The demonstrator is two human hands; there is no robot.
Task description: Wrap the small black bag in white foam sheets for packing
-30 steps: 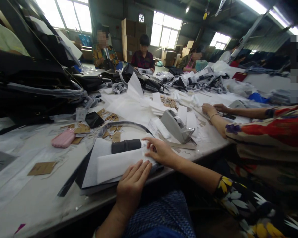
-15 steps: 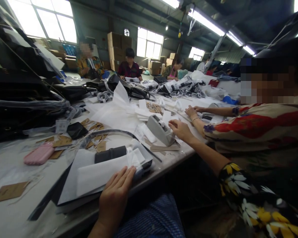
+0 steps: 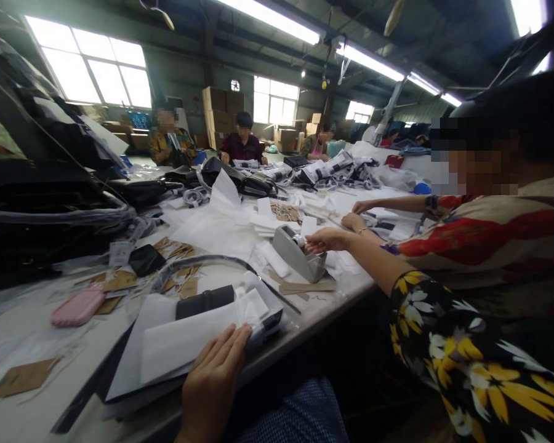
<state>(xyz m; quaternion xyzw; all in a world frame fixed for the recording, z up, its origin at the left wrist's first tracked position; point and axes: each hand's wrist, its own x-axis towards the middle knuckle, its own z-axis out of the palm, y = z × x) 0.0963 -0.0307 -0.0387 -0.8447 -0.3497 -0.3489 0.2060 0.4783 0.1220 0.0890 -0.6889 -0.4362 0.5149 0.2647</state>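
My left hand (image 3: 216,369) lies flat, fingers stretched, on the near right edge of a dark handbag (image 3: 272,320) covered with white foam sheet (image 3: 180,341). On top of the bag rest a black rolled piece (image 3: 205,301) and a small white packet (image 3: 253,306). A long dark strap (image 3: 207,258) arches behind it. Farther right, my right hand (image 3: 327,240) is at the grey tape dispenser (image 3: 295,255), its fingertips bunched close to the tape roll. Whether they grip a tape end is too small to tell.
Brown paper tags (image 3: 23,376), a pink case (image 3: 78,306) and a black pouch (image 3: 146,260) lie to the left. Dark bags are heaped at far left. A co-worker's hands (image 3: 353,220) work just beyond my right arm. Wrapped bags (image 3: 323,172) pile up at the back.
My right hand has shifted slightly left and down, from the dispenser's front end toward its tape roll. My left hand stays on the bag. The view has tilted up a little.
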